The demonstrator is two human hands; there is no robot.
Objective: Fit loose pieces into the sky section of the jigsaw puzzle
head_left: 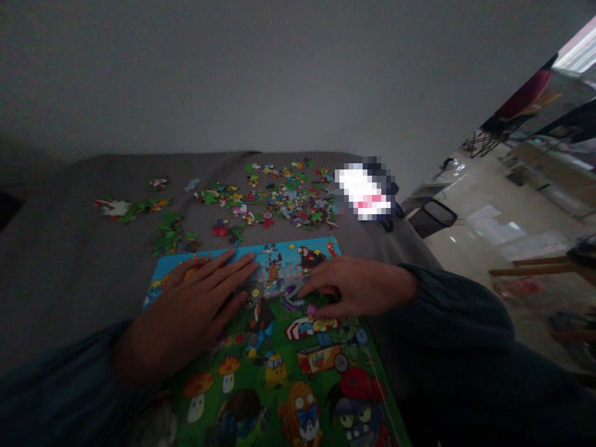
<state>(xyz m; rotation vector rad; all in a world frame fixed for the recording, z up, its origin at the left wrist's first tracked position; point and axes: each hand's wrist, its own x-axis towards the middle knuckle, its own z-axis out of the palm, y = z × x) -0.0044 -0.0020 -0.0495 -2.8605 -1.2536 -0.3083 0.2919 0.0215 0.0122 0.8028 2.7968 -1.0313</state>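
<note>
A colourful jigsaw board [298, 347] printed with cartoon plants and zombies lies in front of me. My left hand [186, 310] rests flat over its upper left, fingers stretched and a little spread, hiding part of the picture. At the upper right, my right hand [349, 285] touches the board with bent fingers. Its index finger and thumb are apart, and I see no piece between them. Beyond the board's far edge lie many loose jigsaw pieces [288, 198]. Some green pieces [170, 233] sit close to the board's far left corner.
A grey cloth [116, 248] covers the surface under the board and pieces. A pale wall [279, 81] rises behind it. At the back right is a pixelated white object [363, 189]. Past the right edge are a tiled floor [484, 198] and wooden furniture [535, 267].
</note>
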